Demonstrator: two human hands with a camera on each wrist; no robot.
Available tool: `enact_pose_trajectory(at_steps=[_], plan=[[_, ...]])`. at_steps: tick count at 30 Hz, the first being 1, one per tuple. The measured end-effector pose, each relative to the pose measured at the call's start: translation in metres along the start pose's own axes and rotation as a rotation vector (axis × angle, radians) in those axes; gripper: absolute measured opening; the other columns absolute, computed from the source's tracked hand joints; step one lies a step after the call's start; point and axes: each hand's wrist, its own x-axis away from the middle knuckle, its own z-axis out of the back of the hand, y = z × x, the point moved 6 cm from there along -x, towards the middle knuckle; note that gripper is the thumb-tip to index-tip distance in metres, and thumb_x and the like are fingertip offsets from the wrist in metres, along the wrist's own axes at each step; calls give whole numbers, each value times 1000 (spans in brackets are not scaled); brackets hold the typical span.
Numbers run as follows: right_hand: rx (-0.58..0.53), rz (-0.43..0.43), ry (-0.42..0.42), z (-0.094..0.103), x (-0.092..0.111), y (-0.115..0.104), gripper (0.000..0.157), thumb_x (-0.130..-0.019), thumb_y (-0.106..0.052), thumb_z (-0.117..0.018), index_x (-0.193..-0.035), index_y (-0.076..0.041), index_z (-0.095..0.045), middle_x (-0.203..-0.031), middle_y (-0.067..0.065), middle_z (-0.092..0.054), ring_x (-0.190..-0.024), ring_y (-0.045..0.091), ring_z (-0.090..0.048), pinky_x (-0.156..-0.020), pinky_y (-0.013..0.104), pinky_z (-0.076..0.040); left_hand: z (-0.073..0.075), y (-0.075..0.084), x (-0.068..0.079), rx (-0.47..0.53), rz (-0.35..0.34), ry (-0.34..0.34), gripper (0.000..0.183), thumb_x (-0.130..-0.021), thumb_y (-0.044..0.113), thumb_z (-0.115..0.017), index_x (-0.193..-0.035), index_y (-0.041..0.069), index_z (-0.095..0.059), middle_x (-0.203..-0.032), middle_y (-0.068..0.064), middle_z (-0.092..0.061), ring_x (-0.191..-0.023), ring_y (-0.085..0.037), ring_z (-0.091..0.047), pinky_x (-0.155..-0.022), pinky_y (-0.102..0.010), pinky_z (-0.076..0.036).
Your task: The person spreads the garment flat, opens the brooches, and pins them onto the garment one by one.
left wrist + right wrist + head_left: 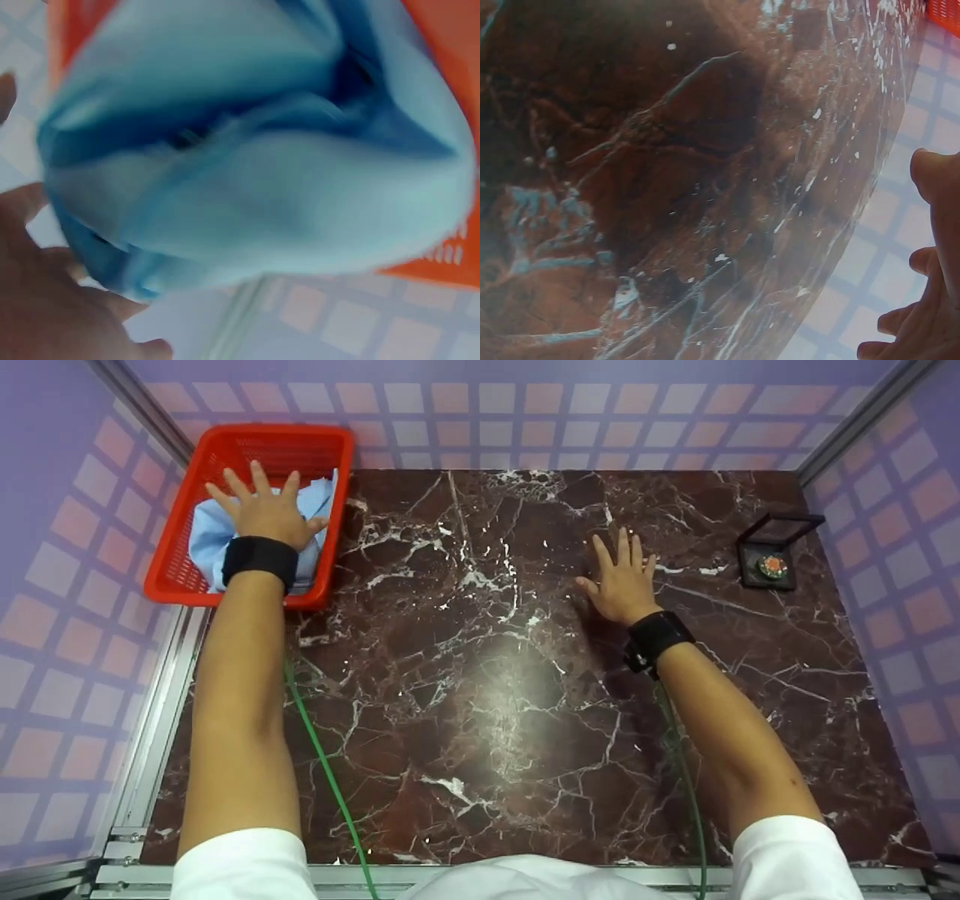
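Over the red plastic basket (341,521) at the back left, my left hand (268,516) is spread with straight fingers and grips nothing. Beneath it lies a crumpled light blue cloth (212,534), which fills much of the left wrist view (300,195), somewhat blurred. Fingertips (124,306) appear beside the cloth there; whether they touch it I cannot tell. My right hand (624,583) is spread above the dark marbled tabletop (465,682), right of the middle, holding nothing. Its fingers (900,321) show at the edge of the right wrist view.
At the back right stands a small black open case (766,579) with a round disc (772,566), orange-centred with a patterned rim. Tiled-pattern walls (495,427) enclose the table at the back and sides. Green cables (330,772) run from both wristbands toward the front edge.
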Motion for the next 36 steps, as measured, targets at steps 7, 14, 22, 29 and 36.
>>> enact_pose_trajectory(at_steps=[7, 14, 22, 29, 36], plan=[[-8, -3, 9, -3, 5, 8, 78, -101, -50, -52, -162, -17, -16, -164, 29, -1, -150, 50, 0, -114, 71, -1, -20, -27, 2, 89, 80, -181, 111, -85, 55, -71, -162, 23, 3, -155, -35, 27, -134, -70, 18, -95, -88, 2], [-24, 11, 25, -8, 13, 15, 74, -101, -47, -54, -161, -19, -21, -164, 29, -2, -149, 51, -2, -112, 73, -5, -28, -31, 16, 247, 110, -269, 105, -87, 36, -75, -162, 11, -6, -156, -42, 0, -134, -63, -25, -105, -76, -26], [-15, 13, 22, -14, 17, 27, 74, -102, -46, -52, -161, -18, -19, -164, 30, -2, -149, 52, -2, -113, 73, -4, -27, -27, 19, 216, 58, -207, 53, -92, 8, -64, -137, -13, -47, -130, -38, -52, -116, -52, -52, -96, -64, -44], [-19, 26, 43, -15, 22, 29, 73, -101, -46, -54, -161, -17, -23, -163, 31, -5, -148, 53, -4, -112, 74, -4, -20, -33, 16, 231, 139, -55, 37, -103, 0, -35, -129, -19, -53, -124, -38, -56, -115, -51, -56, -99, -60, -45], [-37, 11, 25, -17, 24, 35, 72, -102, -44, -53, -161, -18, -21, -163, 30, -2, -149, 52, 0, -113, 73, -1, 10, -43, 3, 263, 138, 135, 41, -94, 6, -49, -124, -21, -56, -123, -42, -55, -115, -57, -54, -101, -62, -43]])
